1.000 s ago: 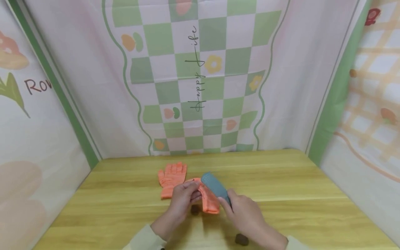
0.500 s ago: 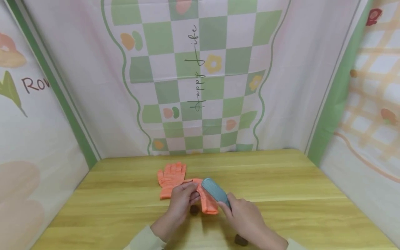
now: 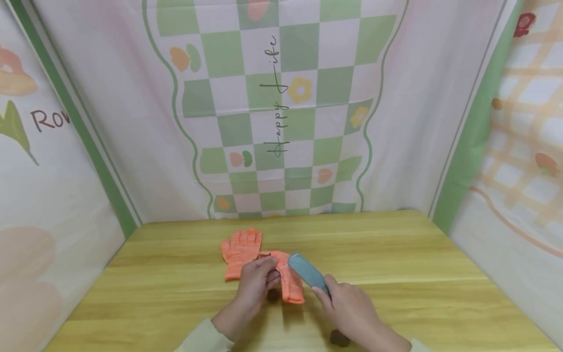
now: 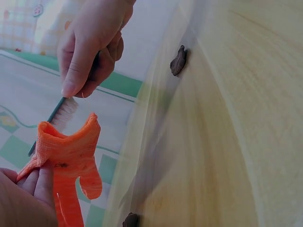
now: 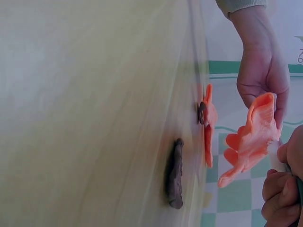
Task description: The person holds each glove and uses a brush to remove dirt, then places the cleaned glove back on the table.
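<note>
My left hand pinches an orange knit glove and holds it above the table. The left wrist view shows a dark smudge on this glove, below its cuff. In my right hand I grip a brush with a teal back; its white bristles face the glove. In the right wrist view the bristles meet the glove's outline; my right hand covers the handle. A second orange glove lies flat on the table, left of my left hand.
Two dark brown, lumpy objects lie on the wood-grain table: one lump beneath the held glove, another lump below my right wrist. A patterned curtain hangs behind the table, and printed cloths flank both sides.
The brush and my right hand have shifted slightly right and down. The held glove's hanging end has swung a little left. My left hand keeps nearly the same place.
</note>
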Demonstrator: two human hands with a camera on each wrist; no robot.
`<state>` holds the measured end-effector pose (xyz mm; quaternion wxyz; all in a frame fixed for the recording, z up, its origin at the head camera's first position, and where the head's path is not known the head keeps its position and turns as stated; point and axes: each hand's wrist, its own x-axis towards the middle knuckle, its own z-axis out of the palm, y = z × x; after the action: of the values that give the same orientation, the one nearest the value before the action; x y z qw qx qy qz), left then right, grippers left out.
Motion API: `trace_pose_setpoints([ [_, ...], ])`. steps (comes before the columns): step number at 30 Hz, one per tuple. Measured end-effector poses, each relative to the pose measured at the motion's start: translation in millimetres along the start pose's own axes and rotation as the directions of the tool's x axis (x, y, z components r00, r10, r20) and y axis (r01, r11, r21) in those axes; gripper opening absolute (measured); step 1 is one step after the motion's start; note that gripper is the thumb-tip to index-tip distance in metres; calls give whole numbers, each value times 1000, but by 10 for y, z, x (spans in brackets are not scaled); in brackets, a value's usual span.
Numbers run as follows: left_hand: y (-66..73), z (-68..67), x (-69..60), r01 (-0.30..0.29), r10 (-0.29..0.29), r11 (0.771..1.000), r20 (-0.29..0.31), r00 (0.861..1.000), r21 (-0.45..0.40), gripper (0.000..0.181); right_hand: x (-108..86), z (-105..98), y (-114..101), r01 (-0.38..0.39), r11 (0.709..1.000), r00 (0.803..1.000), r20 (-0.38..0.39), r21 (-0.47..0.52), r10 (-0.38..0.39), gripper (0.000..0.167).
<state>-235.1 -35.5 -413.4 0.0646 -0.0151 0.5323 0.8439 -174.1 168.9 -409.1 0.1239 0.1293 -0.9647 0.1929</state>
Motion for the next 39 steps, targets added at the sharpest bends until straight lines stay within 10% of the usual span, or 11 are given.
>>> trace_pose_setpoints([
  [9,67,-71,37,-29,29,999,-5,1000,33,16,-10,-124,171,-113,994,993,32,-1,113,26],
  [22,76,-43,-2,-31,31,999,20,999,27,20,85,-205,-126,-28,996,997,-70,82,34,27],
  [39,81,19,-38,-15,15,999,13,1000,-30,16,85,-49,-234,3,993,1000,-20,119,-1,30],
])
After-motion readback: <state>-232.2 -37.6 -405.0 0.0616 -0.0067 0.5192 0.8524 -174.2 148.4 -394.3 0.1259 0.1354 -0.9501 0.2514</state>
